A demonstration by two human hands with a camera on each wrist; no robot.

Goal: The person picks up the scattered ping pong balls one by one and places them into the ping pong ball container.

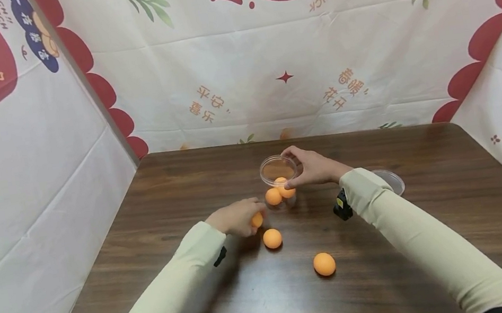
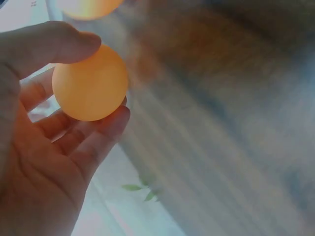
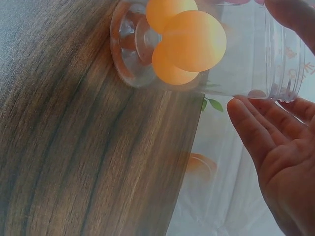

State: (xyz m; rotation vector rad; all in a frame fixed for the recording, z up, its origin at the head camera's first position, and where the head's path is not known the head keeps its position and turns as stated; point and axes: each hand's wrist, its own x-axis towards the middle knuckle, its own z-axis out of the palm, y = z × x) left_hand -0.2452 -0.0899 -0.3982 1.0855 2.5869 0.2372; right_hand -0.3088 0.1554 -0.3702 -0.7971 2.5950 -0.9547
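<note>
My left hand (image 1: 239,218) pinches an orange ping-pong ball (image 2: 90,83) between thumb and fingers, just left of a clear plastic jar (image 1: 278,170). The jar stands upright and uncapped on the table. My right hand (image 1: 314,167) holds it near the threaded rim, thumb on one side and fingers on the other. Inside, at the bottom, lie three orange balls (image 3: 194,42). Two loose balls sit on the table: one ball (image 1: 272,238) close to my left hand, another ball (image 1: 324,264) nearer the front.
A clear round lid (image 1: 389,182) lies on the brown wooden table (image 1: 178,188), partly behind my right sleeve. Printed white cloth (image 1: 228,63) hangs behind the table's far edge and along both sides.
</note>
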